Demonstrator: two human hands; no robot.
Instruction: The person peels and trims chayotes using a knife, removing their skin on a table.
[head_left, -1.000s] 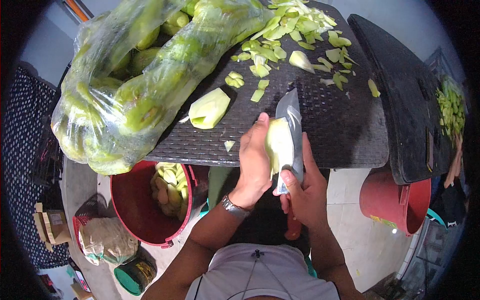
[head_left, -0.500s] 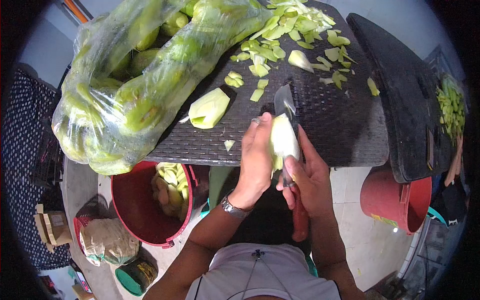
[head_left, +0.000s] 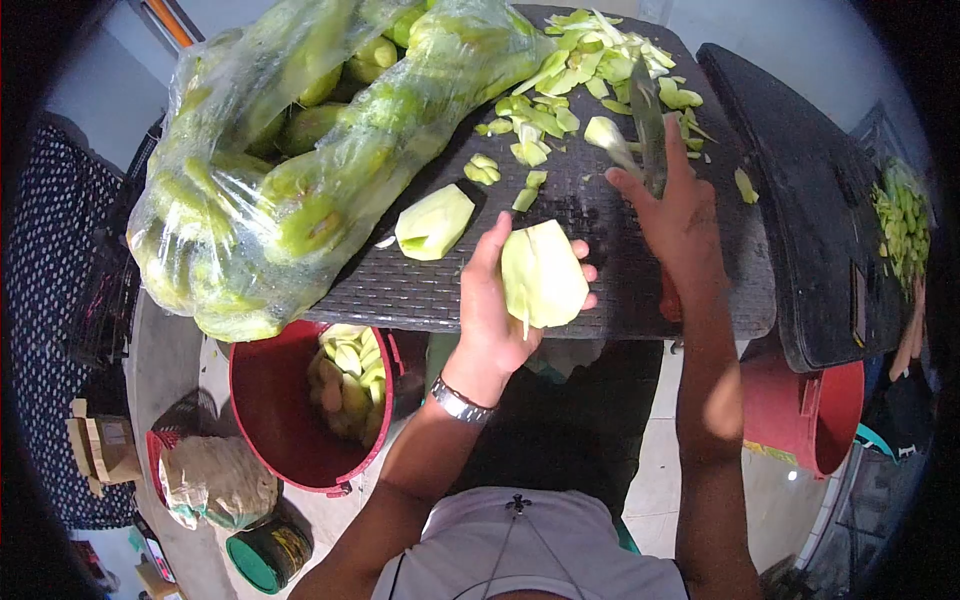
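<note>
My left hand (head_left: 497, 300) is closed around a peeled, pale green chayote (head_left: 543, 275), held just over the near edge of the woven-top table. A thin strip hangs from the chayote's lower end. In my right hand (head_left: 678, 212) is a knife (head_left: 650, 125), its blade pointing away toward the peelings and its red handle showing below the hand. The blade is by a whitish cut piece (head_left: 603, 133). Left of my left hand lies another peeled chayote (head_left: 435, 222) with a notch at one end. Peelings (head_left: 590, 65) are heaped at the far side.
A large clear plastic bag (head_left: 310, 200) of unpeeled chayotes covers the table's left part. Below it stands a red bucket (head_left: 300, 420) with peeled pieces inside. Another red bucket (head_left: 800, 415) is at lower right, beside a dark board-like surface (head_left: 800, 200).
The knife has left the chayote; my right hand has carried it up and right, over the peelings. My left hand has turned the chayote, showing a broad peeled face.
</note>
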